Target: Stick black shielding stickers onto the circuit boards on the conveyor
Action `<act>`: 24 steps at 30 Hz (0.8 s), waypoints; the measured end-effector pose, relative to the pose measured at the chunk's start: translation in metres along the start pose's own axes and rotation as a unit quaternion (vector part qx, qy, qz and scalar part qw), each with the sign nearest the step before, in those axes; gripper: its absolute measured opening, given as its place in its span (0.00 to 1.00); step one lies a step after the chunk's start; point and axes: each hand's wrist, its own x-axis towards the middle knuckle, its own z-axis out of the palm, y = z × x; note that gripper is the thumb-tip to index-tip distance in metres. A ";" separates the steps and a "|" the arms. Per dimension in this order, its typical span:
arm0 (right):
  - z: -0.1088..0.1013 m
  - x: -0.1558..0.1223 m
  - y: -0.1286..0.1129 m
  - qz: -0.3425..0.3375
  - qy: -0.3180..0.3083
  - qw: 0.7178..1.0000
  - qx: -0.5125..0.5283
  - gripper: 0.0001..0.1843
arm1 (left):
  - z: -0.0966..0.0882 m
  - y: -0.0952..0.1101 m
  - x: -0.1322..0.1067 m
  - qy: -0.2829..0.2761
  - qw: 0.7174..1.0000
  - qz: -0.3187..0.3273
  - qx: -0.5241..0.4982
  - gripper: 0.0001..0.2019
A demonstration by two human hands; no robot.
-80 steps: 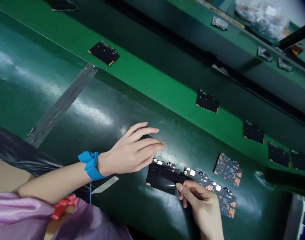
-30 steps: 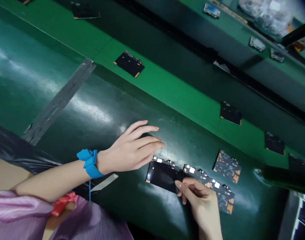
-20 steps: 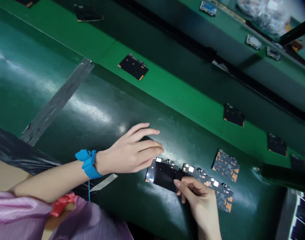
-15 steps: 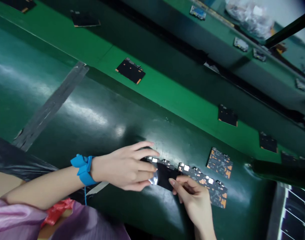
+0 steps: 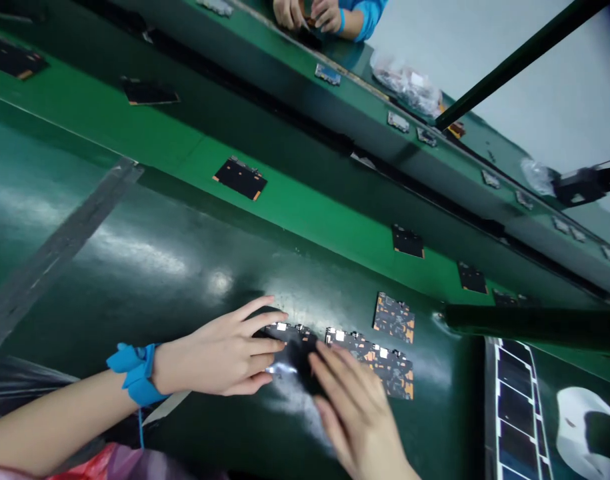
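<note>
Left hand point(image 5: 235, 357): fingers apart, at 9 o'clock of black board point(image 5: 297, 352) | right hand point(image 5: 357, 407): thumb and fingers apart, blurred, 4 o'clock | counter point(image 5: 245, 260): beneath

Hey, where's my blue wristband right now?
In the head view, the blue wristband is at lower left, around the wrist of your left hand, with the pale strip just to its lower right.

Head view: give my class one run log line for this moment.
left hand: fingers spread, at left end of black board; right hand: fingers extended, blurred, at its right end; nearby: orange-patched boards
</note>
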 end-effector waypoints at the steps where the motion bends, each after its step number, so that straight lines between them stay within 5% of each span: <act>1: 0.006 0.002 -0.004 -0.040 -0.024 0.998 -0.031 0.21 | -0.002 0.000 0.001 0.017 1.000 0.003 0.002 0.09; 5: 0.029 0.026 0.009 -0.070 -0.097 0.987 -0.111 0.29 | -0.013 -0.003 0.003 0.096 0.995 -0.014 0.010 0.07; 9: 0.032 0.086 0.062 0.034 -0.169 0.981 -0.087 0.33 | -0.017 -0.009 0.003 0.113 0.993 -0.026 0.028 0.06; 12: 0.026 0.132 0.100 0.071 -0.131 0.984 -0.093 0.32 | -0.017 -0.014 0.002 0.102 0.994 -0.022 0.039 0.06; 15: 0.006 0.146 0.119 0.107 -0.046 0.987 -0.112 0.32 | -0.019 -0.016 0.002 0.104 0.994 -0.021 0.041 0.07; 17: -0.018 0.126 0.124 0.148 0.027 0.980 -0.127 0.34 | -0.020 -0.015 0.003 0.103 0.994 -0.021 0.037 0.07; 20: -0.062 0.055 0.134 0.236 0.114 0.954 -0.146 0.31 | -0.019 -0.011 0.003 0.100 0.994 -0.016 0.035 0.07; 23: -0.086 -0.041 0.156 0.380 0.158 0.893 -0.183 0.28 | -0.017 -0.008 0.004 0.102 0.994 -0.010 0.038 0.07; 24: -0.085 -0.072 0.165 0.455 0.126 0.860 -0.194 0.28 | -0.016 -0.006 0.004 0.102 0.994 -0.008 0.039 0.07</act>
